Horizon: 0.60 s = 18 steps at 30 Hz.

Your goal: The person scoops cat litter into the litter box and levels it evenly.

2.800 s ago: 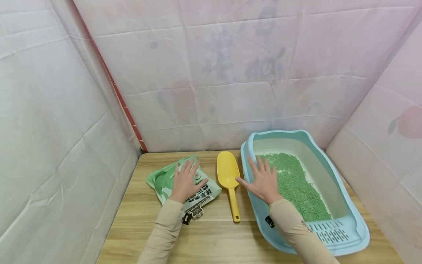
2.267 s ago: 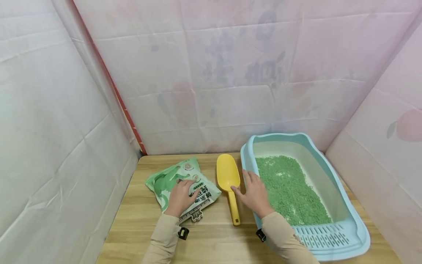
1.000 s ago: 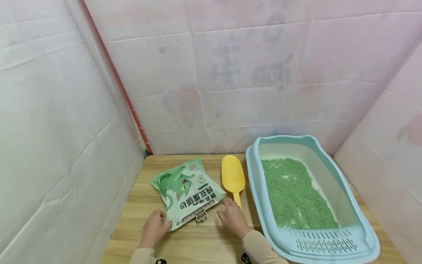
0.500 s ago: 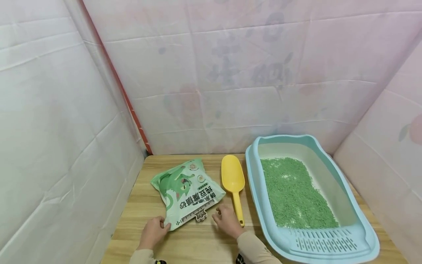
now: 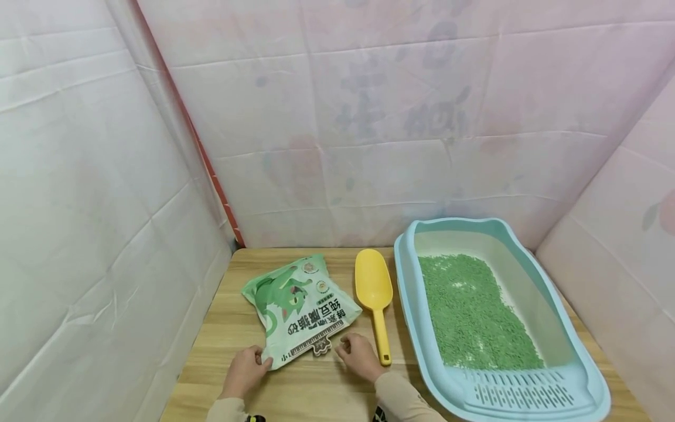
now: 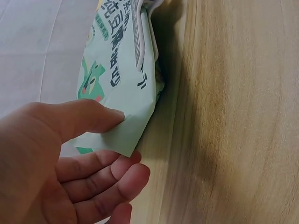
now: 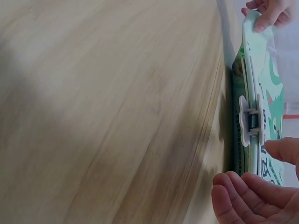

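A light green cat litter bag [image 5: 297,305] with a cat drawing lies on the table, its folded near edge held by a bag clip [image 5: 321,344]. My left hand [image 5: 244,370] pinches the bag's near left corner; in the left wrist view the thumb [image 6: 100,119] lies on top and the fingers curl beneath. Close to the clip, my right hand [image 5: 360,355] holds nothing. In the right wrist view its thumb and fingers [image 7: 243,196] stand apart at the bag's edge, just beside the clip.
Right of the bag lies a yellow scoop [image 5: 373,284], handle toward me. Beyond it stands a blue litter box [image 5: 413,328] with green litter pellets [image 5: 474,316] and a slotted front ledge. Pale fabric walls [image 5: 369,117] enclose the wooden table [image 5: 306,392].
Both hands came down from over the bag and litter box to the bag's near edge. The left took hold of the corner; the right shifted left from the scoop handle toward the clip.
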Motion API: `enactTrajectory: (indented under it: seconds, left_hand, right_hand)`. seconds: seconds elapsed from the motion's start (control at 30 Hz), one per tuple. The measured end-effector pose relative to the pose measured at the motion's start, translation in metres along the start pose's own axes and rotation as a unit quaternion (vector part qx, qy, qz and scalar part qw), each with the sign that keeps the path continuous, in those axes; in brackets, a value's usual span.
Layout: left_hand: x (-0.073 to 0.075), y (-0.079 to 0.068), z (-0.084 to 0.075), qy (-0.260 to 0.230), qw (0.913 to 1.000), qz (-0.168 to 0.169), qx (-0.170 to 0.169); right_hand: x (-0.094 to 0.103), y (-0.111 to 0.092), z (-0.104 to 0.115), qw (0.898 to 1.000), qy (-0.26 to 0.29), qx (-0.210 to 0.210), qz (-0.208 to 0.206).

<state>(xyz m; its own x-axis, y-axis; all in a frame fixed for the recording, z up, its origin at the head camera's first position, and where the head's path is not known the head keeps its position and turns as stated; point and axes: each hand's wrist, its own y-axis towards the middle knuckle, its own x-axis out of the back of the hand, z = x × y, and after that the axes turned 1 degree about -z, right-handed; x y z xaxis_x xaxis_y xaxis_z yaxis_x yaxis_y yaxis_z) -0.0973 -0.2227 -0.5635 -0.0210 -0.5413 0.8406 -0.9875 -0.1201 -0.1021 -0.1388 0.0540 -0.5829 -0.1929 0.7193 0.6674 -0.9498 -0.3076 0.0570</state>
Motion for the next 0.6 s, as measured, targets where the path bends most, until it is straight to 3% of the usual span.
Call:
enactTrajectory:
  seconds: [0.37, 0.6]
  left_hand:
    - [-0.002, 0.009, 0.006, -0.041, 0.9989, 0.025, 0.001]
    - [-0.004, 0.012, 0.008, -0.058, 0.9978, 0.032, 0.011]
  right_hand:
    - [-0.01, 0.005, 0.002, 0.997, 0.074, -0.018, 0.025]
    - [-0.015, 0.011, 0.001, 0.975, 0.193, -0.093, 0.058]
